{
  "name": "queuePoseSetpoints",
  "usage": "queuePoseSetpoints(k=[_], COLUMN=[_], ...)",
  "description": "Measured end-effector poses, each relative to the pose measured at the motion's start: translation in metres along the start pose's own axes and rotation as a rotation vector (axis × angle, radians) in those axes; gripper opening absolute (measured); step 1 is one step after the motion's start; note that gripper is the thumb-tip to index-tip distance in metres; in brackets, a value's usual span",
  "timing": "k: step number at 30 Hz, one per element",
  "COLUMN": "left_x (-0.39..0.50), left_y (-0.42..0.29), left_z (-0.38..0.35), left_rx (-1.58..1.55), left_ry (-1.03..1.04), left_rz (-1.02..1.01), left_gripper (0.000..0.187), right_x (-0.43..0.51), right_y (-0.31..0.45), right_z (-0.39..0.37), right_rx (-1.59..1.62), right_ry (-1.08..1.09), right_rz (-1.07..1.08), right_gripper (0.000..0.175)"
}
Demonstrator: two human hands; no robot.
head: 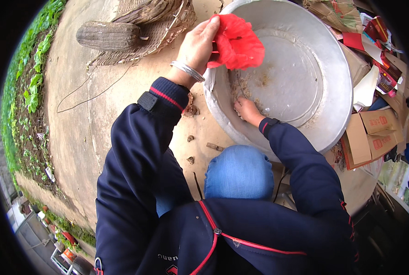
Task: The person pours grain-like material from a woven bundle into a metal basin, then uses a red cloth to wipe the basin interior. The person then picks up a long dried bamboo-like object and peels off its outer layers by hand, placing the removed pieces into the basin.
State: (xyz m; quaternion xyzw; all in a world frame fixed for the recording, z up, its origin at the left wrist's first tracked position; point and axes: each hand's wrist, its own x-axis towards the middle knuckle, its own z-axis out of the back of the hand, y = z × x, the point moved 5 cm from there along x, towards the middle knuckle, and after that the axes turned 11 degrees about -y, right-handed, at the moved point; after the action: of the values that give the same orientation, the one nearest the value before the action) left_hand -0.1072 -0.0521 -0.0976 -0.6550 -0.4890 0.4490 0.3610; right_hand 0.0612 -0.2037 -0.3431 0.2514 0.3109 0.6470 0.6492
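My left hand (199, 43) grips a crumpled red plastic bag (240, 43) by its edge and holds it up over the left rim of a large, round metal basin (290, 86). Down inside the basin, my right hand (248, 110) has its fingers curled at the left wall. Pale flat seeds (244, 86) and bits of chaff lie along that side, and some show at the right fingertips. The bag's mouth and contents cannot be made out. A silver bangle (188, 71) circles my left wrist.
Dried loofah gourds (108, 36) rest on a woven bamboo tray (156, 41) at upper left. A wire loop (87, 98) lies on the concrete floor. Flattened cardboard boxes (376, 134) and paper scraps crowd the basin's right side. Green plants (34, 92) line the left edge.
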Motion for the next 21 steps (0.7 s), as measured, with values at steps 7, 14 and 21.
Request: queuePoseSetpoints(k=[7, 14, 21], left_x=[-0.011, -0.029, -0.038], left_y=[0.051, 0.075, 0.067], left_z=[-0.010, -0.024, -0.024], left_rx=[0.357, 0.532, 0.642], left_ry=[0.118, 0.205, 0.252], left_rz=[0.021, -0.021, -0.003], left_gripper=[0.048, 0.050, 0.047], right_x=[-0.027, 0.002, 0.043], right_y=[0.012, 0.102, 0.131], right_z=[0.083, 0.164, 0.137], right_rx=[0.892, 1.147, 1.003], right_ry=[0.180, 0.386, 0.156], right_rz=[-0.909, -0.611, -0.619], right_gripper=[0.021, 0.028, 0.028])
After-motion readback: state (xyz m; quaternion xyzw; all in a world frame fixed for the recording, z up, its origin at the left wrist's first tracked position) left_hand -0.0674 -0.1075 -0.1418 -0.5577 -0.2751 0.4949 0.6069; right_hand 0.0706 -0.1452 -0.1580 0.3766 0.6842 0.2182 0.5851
